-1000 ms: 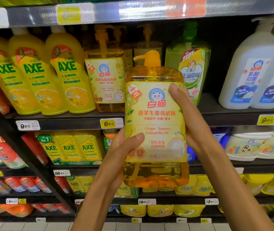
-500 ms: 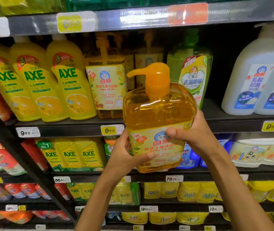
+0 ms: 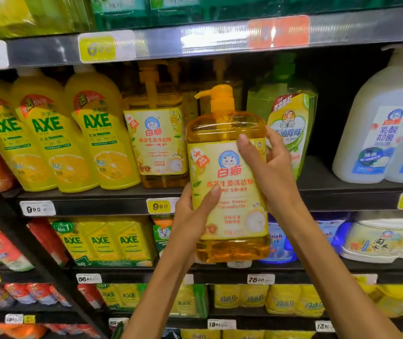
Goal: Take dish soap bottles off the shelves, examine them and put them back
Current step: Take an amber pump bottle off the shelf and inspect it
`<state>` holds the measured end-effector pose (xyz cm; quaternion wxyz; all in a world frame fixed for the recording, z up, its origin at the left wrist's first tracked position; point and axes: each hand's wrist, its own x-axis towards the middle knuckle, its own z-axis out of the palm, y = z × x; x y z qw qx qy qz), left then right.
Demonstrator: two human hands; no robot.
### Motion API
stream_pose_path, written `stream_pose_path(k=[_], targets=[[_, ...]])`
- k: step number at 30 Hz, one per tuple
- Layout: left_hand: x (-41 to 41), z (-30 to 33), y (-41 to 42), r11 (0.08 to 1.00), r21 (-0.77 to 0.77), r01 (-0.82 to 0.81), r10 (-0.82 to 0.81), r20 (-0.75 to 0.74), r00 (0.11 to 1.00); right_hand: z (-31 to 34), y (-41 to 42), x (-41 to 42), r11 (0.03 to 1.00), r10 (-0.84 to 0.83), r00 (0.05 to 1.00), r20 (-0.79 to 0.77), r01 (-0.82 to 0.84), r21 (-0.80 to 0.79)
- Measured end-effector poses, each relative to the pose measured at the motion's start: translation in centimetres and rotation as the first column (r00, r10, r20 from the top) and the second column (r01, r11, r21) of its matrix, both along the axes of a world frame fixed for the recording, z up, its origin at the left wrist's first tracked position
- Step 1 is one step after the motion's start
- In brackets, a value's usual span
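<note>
I hold an amber dish soap bottle [image 3: 228,192] with an orange pump and a yellow cat label upright in front of the shelf. My left hand [image 3: 193,216] grips its lower left side, thumb across the label. My right hand [image 3: 266,167] grips its upper right side, thumb on the label's top. The bottle's base hangs below the shelf edge [image 3: 102,206]. A matching amber bottle [image 3: 157,143] stands on that shelf just to the left, and the slot behind the held bottle is dark.
Three yellow AXE bottles [image 3: 48,138] stand at the left of the same shelf, a green bottle [image 3: 291,123] right of the gap, white pump bottles [image 3: 381,133] at far right. Lower shelves hold AXE refill packs [image 3: 102,241] and yellow pouches.
The bottle was tipped toward me half a second ago and is upright again now, label facing me. My right hand slid up to the bottle's shoulder. The view moved closer to the shelf.
</note>
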<state>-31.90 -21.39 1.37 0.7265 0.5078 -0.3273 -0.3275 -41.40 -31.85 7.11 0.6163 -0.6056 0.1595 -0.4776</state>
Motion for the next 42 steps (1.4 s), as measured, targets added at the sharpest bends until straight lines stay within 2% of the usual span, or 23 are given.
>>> stream_pose_path(k=[8, 13, 23, 26, 29, 33, 35, 37, 39, 42], targets=[[3.2, 2.6, -3.5, 0.993, -0.063, -0.104, 0.113, 0.175, 0.978, 1.8, -3.1, 3.5, 0.983, -0.085, 0.993, 0.083, 0.097, -0.154], [4.5, 2.5, -5.1, 0.985, -0.116, -0.127, 0.15, 0.22, 0.964, 1.7, -4.0, 4.5, 0.966, -0.138, 0.98, 0.143, 0.165, -0.198], [5.9, 1.5, -6.8, 0.984, -0.119, -0.134, 0.165, 0.307, 0.937, 0.8, -5.2, 5.6, 0.943, -0.188, 0.982, 0.037, 0.191, -0.271], [5.6, 1.2, -7.2, 0.972, -0.127, -0.199, 0.231, 0.33, 0.915, 0.5, -5.1, 5.9, 0.915, -0.233, 0.97, 0.069, 0.242, -0.323], [4.8, 1.0, -7.4, 0.936, -0.104, -0.337, 0.35, 0.381, 0.855, 0.5, -4.8, 6.2, 0.89, -0.274, 0.959, 0.069, 0.281, -0.359], [3.5, 0.8, -7.4, 0.831, -0.164, -0.531, 0.538, 0.483, 0.691, 0.6, -4.4, 6.4, 0.864, -0.327, 0.945, 0.02, 0.308, -0.399], [3.0, 0.2, -7.3, 0.798, -0.203, -0.568, 0.576, 0.534, 0.618, 0.8, -4.2, 6.4, 0.855, -0.348, 0.937, -0.021, 0.307, -0.418], [2.6, -0.7, -6.9, 0.82, -0.207, -0.534, 0.544, 0.575, 0.611, 1.0, -3.9, 6.1, 0.839, -0.382, 0.922, -0.069, 0.315, -0.444], [2.4, -1.5, -6.6, 0.848, -0.186, -0.495, 0.492, 0.624, 0.607, 1.1, -3.5, 5.6, 0.757, -0.505, 0.858, -0.096, 0.386, -0.528], [2.6, -2.4, -6.4, 0.831, -0.192, -0.522, 0.49, 0.699, 0.522, 1.0, -3.3, 4.7, 0.592, -0.658, 0.751, -0.052, 0.473, -0.652]])
